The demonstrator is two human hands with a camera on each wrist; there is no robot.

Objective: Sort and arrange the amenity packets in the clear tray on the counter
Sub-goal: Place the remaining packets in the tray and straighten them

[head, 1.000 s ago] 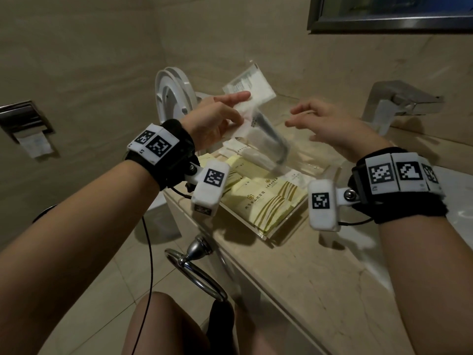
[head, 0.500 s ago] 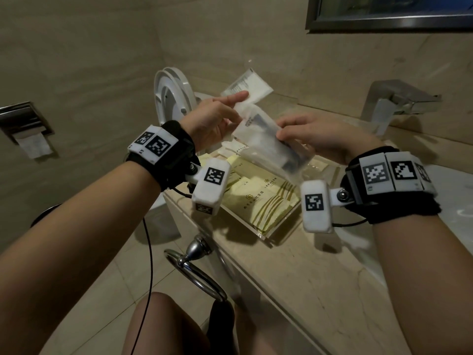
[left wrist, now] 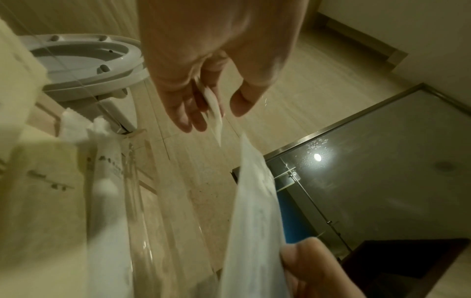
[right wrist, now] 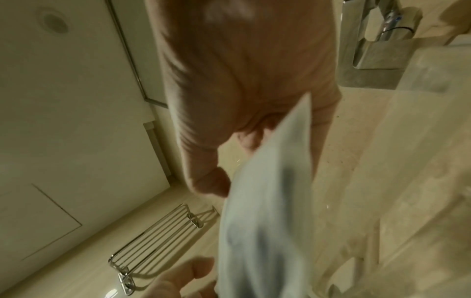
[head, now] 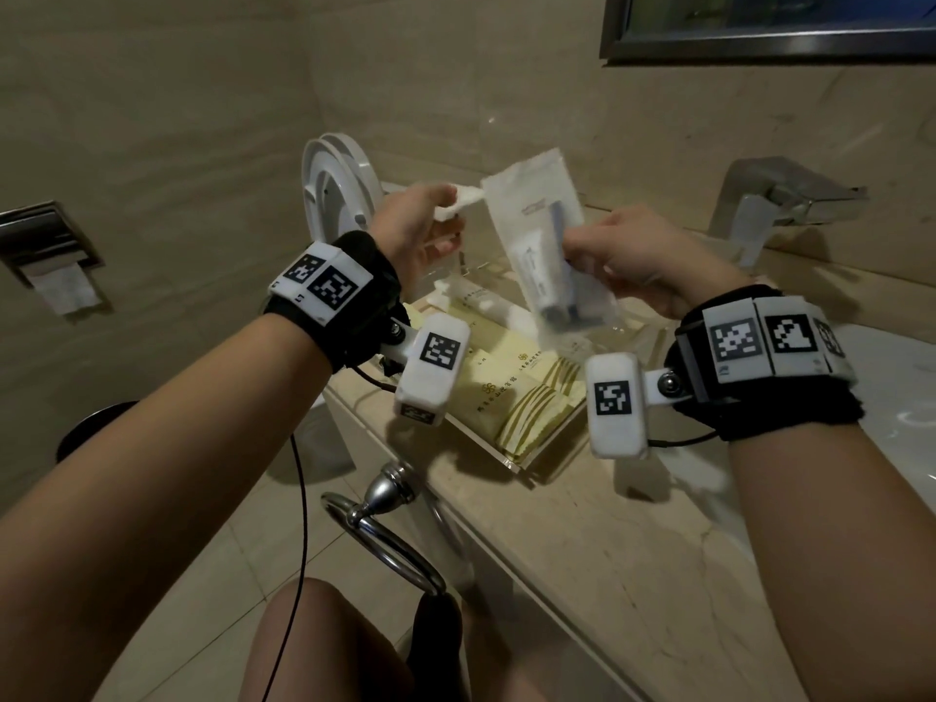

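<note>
At the far left a metal tissue holder [head: 48,245] is set into the smooth beige wall tiles, a white sheet hanging from its slot. Further right the white toilet lid [head: 329,187] stands raised, glossy and oval, behind the end of the counter. The left hand [head: 415,230] is lifted above the counter with its fingers bent around a small white packet [head: 463,202] — thin, soft-looking, with a crimped edge; in the left wrist view the packet [left wrist: 214,108] shows edge-on, a flat sliver between the fingertips and thumb. Below the hands the clear tray [head: 511,461], hard and transparent with straight walls, sits at the left end of the polished, veined marble counter [head: 633,559]. In it lie flat pale-yellow packets [head: 506,392] printed with curved stripes and small lettering, overlapping, with white sachets behind them. A chrome towel ring [head: 385,544] hangs from the counter's front edge. Between the hands a frosted, translucent pouch [head: 549,245] hangs upright above the tray, a pale tube with a dark cap visible through the film. The right hand [head: 633,255] pinches the pouch's right edge — thumb and fingers closed on the plastic. At the far right stands an angular brushed-metal faucet [head: 770,200].
</note>
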